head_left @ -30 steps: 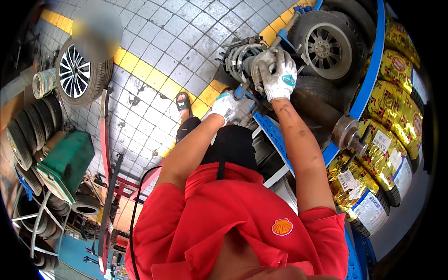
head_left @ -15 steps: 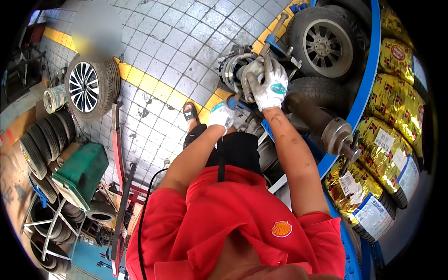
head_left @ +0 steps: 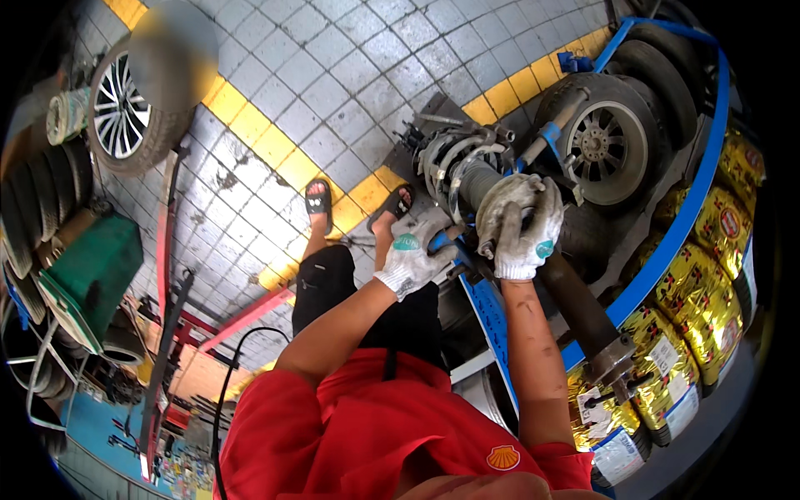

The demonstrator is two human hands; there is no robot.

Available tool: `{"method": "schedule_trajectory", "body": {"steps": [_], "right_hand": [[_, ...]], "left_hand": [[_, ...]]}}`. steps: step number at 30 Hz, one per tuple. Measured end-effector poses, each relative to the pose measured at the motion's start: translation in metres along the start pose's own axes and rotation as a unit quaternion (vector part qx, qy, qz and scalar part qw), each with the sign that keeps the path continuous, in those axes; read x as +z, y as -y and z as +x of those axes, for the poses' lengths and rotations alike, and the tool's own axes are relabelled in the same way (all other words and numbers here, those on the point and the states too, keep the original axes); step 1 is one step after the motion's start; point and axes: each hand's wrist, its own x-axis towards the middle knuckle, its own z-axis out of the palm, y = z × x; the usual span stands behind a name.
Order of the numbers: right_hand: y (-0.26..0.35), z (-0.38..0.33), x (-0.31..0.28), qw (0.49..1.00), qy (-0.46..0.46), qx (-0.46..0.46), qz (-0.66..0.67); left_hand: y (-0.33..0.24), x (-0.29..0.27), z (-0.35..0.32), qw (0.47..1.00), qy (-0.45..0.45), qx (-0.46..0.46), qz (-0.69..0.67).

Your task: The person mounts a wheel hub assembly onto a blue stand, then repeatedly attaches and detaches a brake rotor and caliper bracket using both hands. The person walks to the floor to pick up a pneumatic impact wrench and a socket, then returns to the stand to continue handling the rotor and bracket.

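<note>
A shock absorber strut with a metal coil spring [head_left: 437, 167] and a ribbed dark boot [head_left: 481, 181] lies in a spring compressor with blue arms [head_left: 540, 143]. My right hand [head_left: 521, 221], in a dirty white glove, curls over the strut's upper end beside the boot. Its fingers partly hide what they grip. To the left, my gloved left hand [head_left: 417, 254] closes around the end of a blue clamp arm [head_left: 446, 238]. The compressor's thick dark cylinder [head_left: 579, 312] runs from beneath my right hand toward the lower right.
An alloy wheel [head_left: 600, 146] stands just beyond the compressor, by a curved blue frame [head_left: 679, 237]. Gold-wrapped tyres [head_left: 700, 279] line the right. At left are another wheel [head_left: 121, 108], a green bin [head_left: 92, 271] and red metal bars [head_left: 165, 233]. My sandalled feet [head_left: 319, 204] are below.
The view has shifted, so the strut and compressor sit lower and more to the right. My right hand has slid off the spring side toward the strut's end; my left hand stays on the blue arm.
</note>
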Motion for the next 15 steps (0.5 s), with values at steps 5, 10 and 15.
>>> {"method": "schedule_trajectory", "body": {"steps": [5, 10, 15], "right_hand": [[0.002, 0.003, 0.003, 1.0, 0.019, 0.02, 0.011], [-0.003, 0.002, 0.002, 1.0, 0.018, 0.013, 0.006], [0.001, 0.007, 0.0, 1.0, 0.015, 0.021, 0.006]], "left_hand": [[0.001, -0.004, 0.014, 0.989, 0.128, -0.067, 0.021], [-0.031, -0.015, 0.028, 0.988, 0.125, -0.086, 0.038], [-0.028, -0.011, 0.032, 0.982, 0.164, -0.091, 0.032]]}}
